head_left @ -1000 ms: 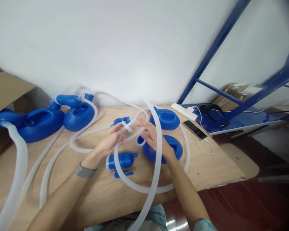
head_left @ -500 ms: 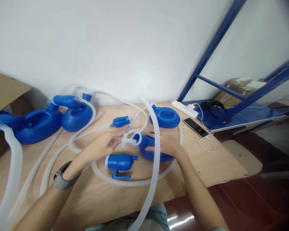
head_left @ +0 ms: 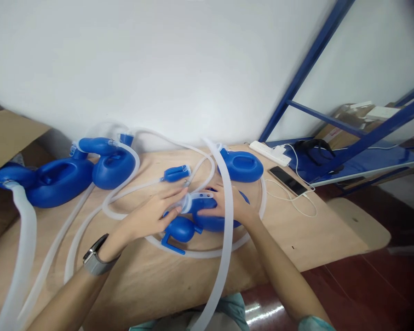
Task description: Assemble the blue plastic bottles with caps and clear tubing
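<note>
My left hand (head_left: 162, 212) is closed on a translucent white cap (head_left: 186, 202) at the mouth of a blue bottle (head_left: 210, 222). My right hand (head_left: 227, 202) grips that bottle's body from above, fingers around it. A pale strap with holes (head_left: 203, 195) lies over the bottle's neck. Just in front of my left hand rests a blue piece with a spout and an L-shaped handle (head_left: 180, 230). A smaller blue piece (head_left: 176, 173) on a thin tube lies behind my hands. A thick ribbed white hose (head_left: 226, 216) hangs across the view in front of my right wrist.
Another blue bottle (head_left: 243, 166) lies at the back right, beside a power strip (head_left: 269, 153) and a phone (head_left: 287, 180). More blue bottles (head_left: 60, 181) with hoses stand on the left, near a cardboard box (head_left: 14, 138). A blue metal rack (head_left: 307, 69) rises at the right.
My left hand has moved right, bringing the white cap onto the bottle's mouth, which was open before. The blue handled piece now sits turned and partly hidden by my left hand. The view has shifted slightly.
</note>
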Action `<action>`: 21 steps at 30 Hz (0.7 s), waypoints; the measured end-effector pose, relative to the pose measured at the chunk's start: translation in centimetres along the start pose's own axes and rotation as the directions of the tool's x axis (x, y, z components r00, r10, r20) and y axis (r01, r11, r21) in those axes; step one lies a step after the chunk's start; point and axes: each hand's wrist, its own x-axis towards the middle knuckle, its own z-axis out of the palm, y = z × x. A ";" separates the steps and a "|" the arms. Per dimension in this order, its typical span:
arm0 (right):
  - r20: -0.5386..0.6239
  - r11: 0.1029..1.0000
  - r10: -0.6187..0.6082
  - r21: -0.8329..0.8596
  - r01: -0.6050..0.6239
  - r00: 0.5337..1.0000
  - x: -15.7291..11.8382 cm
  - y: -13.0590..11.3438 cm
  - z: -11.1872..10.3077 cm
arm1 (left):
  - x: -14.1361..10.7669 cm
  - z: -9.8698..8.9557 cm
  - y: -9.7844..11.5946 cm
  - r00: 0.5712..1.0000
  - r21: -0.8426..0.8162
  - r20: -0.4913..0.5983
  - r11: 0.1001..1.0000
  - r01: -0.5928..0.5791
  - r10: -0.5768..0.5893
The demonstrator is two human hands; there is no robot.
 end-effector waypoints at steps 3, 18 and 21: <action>0.015 1.000 -0.024 0.016 0.023 1.000 0.2 0.0 0.1 | -0.3 -0.4 -0.5 0.999 -0.016 0.045 1.000 0.020 -0.019; -0.005 0.997 -0.080 -0.024 0.080 0.997 0.3 -0.3 0.3 | 0.7 -1.9 -1.0 0.983 -0.023 0.176 0.999 -0.041 0.044; -0.003 0.998 -0.049 -0.027 0.049 0.999 0.3 -0.3 0.3 | 0.7 -1.9 -1.1 0.982 -0.022 0.166 0.996 -0.083 0.085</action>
